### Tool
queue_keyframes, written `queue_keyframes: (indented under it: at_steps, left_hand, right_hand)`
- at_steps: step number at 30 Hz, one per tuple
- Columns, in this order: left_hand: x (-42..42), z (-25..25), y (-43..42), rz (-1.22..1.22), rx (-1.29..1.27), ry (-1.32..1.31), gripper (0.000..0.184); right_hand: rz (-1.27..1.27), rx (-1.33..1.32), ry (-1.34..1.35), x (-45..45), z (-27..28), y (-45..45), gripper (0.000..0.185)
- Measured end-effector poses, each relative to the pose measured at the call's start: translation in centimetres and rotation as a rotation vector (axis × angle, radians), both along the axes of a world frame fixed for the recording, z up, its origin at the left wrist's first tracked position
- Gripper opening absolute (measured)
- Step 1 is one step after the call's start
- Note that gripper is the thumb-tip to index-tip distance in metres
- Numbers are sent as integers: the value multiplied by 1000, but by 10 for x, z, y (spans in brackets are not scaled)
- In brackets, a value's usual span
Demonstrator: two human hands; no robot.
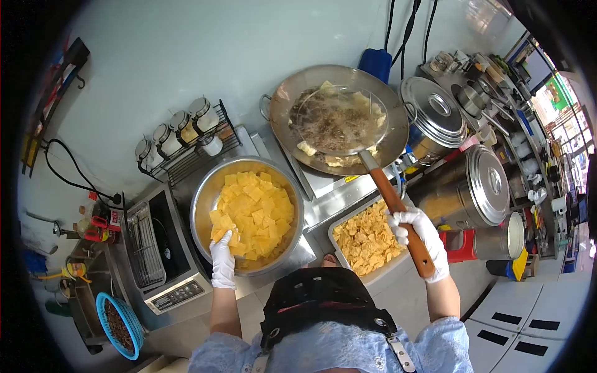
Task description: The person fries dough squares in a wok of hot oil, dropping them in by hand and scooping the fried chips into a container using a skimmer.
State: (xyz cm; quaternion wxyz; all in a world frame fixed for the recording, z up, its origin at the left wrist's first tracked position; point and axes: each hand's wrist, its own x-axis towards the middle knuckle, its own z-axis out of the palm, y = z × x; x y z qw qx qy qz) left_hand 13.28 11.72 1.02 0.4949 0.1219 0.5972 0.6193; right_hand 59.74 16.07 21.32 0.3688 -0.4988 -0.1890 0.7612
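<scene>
My left hand [222,261], in a white glove, is at the near left rim of a large steel bowl [196,205]. Its fingers are closed on a few flat yellow square pieces [221,225], and many more such pieces [258,202] fill the bowl. My right hand [423,239], also gloved, is wrapped around the wooden handle [387,186] of a large round skimmer. The skimmer's head lies inside a wide wok [281,124] of bubbling brownish oil, where pale pieces [308,148] float around the edge.
A tub of golden fried pieces [367,239] sits below the wok. Lidded steel pots [435,112] stand to the right. On the left are a spice-jar rack [186,146], a countertop fryer [180,298] and a blue basket [129,345]. White cabinets [528,314] are at lower right.
</scene>
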Motion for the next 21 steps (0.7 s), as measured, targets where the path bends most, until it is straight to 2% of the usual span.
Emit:
queue_keyframes:
  at_steps: [6,8,12,14,17,18,20,21]
  left_hand:
    - [2,9,9,-1,2,-22,31]
    - [7,9,10,9,-7,-30,31]
    - [13,9,10,24,4,-48,29]
    - [14,9,11,29,8,-55,29]
    - [13,10,11,26,14,-59,28]
    - [13,12,11,25,8,-59,28]
    - [14,13,11,26,4,-59,28]
    - [14,12,11,20,4,-48,28]
  right_hand:
    - [-5,132,-199,-8,4,0,23]
    - [85,199,-485,-4,16,-4,28]
    - [183,283,-876,14,30,-3,37]
    - [231,522,-1234,30,20,4,40]
    - [283,607,-1481,34,27,21,45]
    - [283,607,-1480,44,16,27,45]
    - [286,887,-1732,70,-14,39,46]
    - [301,787,-1735,65,-10,42,48]
